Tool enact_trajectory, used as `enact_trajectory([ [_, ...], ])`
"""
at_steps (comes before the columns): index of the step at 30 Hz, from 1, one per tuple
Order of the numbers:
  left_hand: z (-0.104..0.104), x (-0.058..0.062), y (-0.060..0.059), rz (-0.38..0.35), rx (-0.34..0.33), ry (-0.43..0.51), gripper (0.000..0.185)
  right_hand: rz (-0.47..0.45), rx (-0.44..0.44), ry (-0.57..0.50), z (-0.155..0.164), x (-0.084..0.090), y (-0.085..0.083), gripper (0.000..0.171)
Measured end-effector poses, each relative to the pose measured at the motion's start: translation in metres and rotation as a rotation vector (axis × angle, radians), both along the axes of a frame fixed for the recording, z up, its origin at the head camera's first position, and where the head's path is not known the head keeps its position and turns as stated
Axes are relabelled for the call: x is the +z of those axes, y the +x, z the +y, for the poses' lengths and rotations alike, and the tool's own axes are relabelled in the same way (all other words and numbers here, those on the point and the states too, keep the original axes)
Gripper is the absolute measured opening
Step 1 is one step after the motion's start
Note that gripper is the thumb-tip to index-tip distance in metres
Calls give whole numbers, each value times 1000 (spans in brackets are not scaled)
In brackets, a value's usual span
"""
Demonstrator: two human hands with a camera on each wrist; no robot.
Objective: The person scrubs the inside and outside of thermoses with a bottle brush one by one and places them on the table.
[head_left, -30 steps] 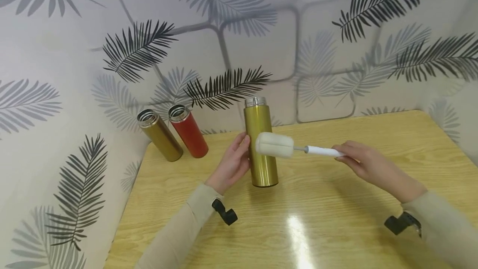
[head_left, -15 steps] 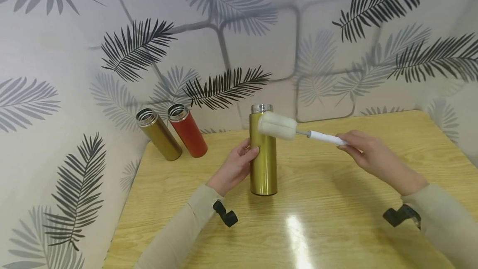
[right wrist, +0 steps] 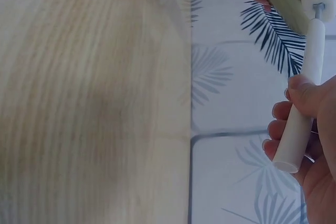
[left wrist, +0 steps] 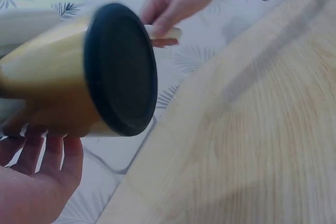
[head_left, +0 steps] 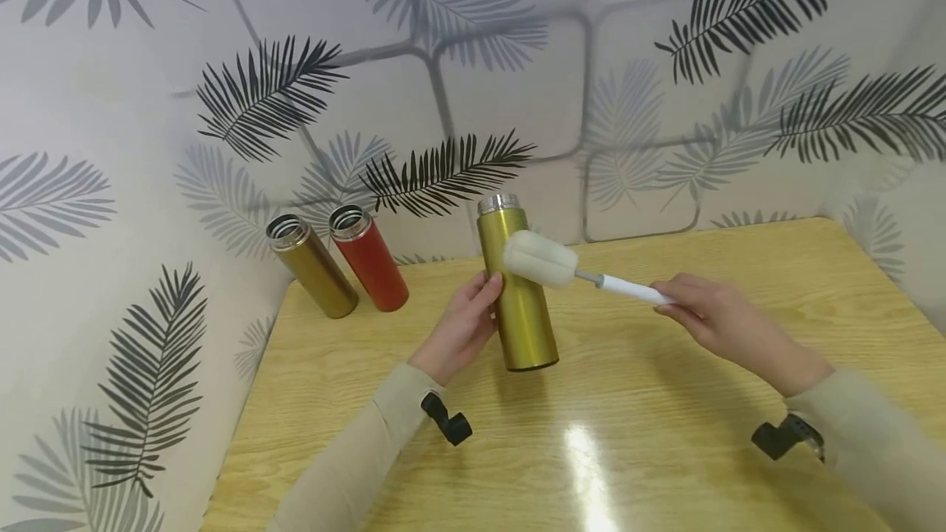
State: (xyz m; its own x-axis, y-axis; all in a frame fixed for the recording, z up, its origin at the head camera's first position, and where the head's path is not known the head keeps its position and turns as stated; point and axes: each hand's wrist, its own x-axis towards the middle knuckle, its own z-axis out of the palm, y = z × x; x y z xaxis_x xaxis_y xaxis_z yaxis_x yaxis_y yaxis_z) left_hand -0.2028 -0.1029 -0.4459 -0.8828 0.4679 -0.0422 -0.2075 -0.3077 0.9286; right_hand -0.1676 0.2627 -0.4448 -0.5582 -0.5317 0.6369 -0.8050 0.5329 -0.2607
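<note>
The gold flask [head_left: 517,294] sits near the middle of the wooden table [head_left: 665,433], tilted so that its open steel mouth leans toward the back left. In the left wrist view its black base [left wrist: 121,69] looks lifted off the table, though whether one edge touches cannot be told. The left hand [head_left: 461,327] grips the flask at mid-height from the left, thumb on the near face and fingers curled round the far side.

The bottle brush [head_left: 584,273] lies almost level in the air, its white sponge head [head_left: 539,257] against the upper right side of the flask, just below the neck and outside the opening. A short metal stem joins the head to the white handle [right wrist: 304,103]. The right hand [head_left: 713,318] pinches the far end of that handle, thumb on top and fingers curled beneath, well to the right of the flask.

Both arms wear beige sleeves, each with a black camera mount at the wrist.

At the back left corner of the table two more flasks stand side by side, both with open mouths: a bronze flask [head_left: 310,265] and, just to its right, a red flask [head_left: 369,257]. They are well apart from the gold one. Behind the table rises a pale wall [head_left: 665,105] printed with black and grey palm leaves.
</note>
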Motion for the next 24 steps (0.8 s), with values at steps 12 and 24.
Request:
enact_trajectory([
  [12,0,7,-4,-39,140,61,48,-54,56,44,2,-13,14,26],
  [24,-1,9,-8,-67,218,124,41,-45,106,45,9,-27,26,39],
])
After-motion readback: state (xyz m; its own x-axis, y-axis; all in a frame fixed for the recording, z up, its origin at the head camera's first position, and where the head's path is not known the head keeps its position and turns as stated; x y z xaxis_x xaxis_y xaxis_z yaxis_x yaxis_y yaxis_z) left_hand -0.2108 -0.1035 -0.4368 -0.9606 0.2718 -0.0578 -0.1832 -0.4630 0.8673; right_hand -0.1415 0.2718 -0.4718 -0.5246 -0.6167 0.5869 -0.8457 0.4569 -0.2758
